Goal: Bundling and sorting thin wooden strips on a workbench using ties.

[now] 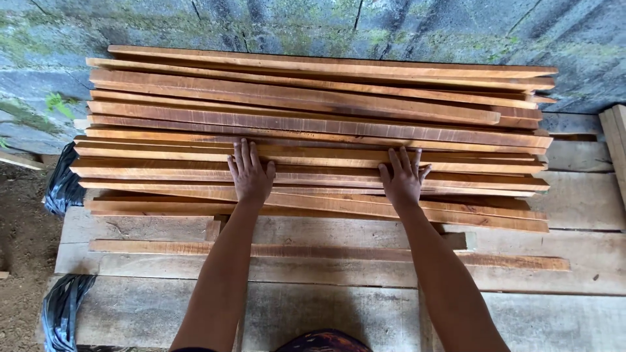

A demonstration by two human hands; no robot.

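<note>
A stack of long, thin reddish-brown wooden slats (313,124) lies crosswise on a bench of pale planks (580,202). My left hand (250,173) rests flat on the front slats left of centre, fingers spread. My right hand (403,177) presses flat on the same slats right of centre, fingers also apart. Neither hand grips a slat. One single slat (326,253) lies apart, closer to me, on the planks.
A mossy grey block wall (404,29) stands right behind the stack. Black plastic sheeting (62,182) hangs off the bench's left side, above bare dirt ground (19,261). More pale boards (616,140) sit at the right edge.
</note>
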